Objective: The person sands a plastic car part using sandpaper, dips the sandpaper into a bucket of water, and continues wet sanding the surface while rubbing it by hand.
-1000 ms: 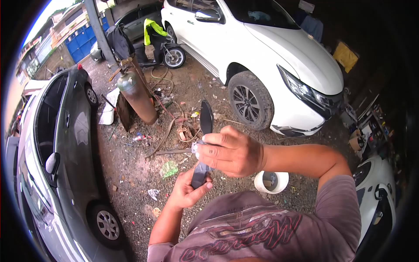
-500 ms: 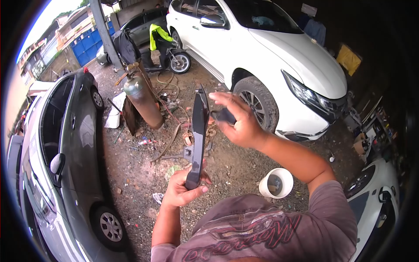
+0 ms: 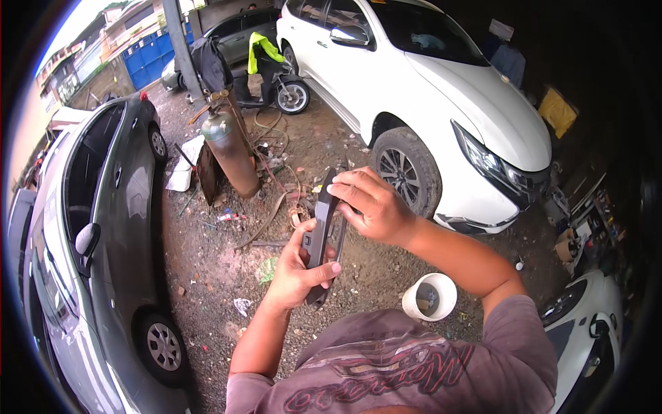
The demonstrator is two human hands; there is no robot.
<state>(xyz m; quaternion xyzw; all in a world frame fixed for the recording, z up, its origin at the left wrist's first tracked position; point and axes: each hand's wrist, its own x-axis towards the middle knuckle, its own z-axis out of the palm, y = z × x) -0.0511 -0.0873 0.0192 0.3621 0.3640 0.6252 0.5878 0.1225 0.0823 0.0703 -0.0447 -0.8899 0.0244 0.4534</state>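
Observation:
A long dark plastic piece (image 3: 321, 224) is held tilted upright in front of my body. My left hand (image 3: 298, 270) grips its lower part, with the thumb across the near side. At its upper end my right hand (image 3: 365, 201) pinches with thumb and fingers. A thin dark strip or edge shows beside the piece, under my right fingers; whether it is a separate part I cannot tell. On the gravel to the right of my hands stands a white bucket (image 3: 430, 297) with something grey inside.
A white car (image 3: 469, 90) stands ahead, a grey car (image 3: 114, 207) at the left. A gas cylinder (image 3: 231, 153) stands by a post, with hoses (image 3: 279, 200) on the ground. A scooter (image 3: 292, 97) is behind. Part of another white car (image 3: 586, 310) shows at the right.
My right hand, apart from the long piece half a second ago, is now back at its upper end. The piece has turned and my left hand holds it higher up.

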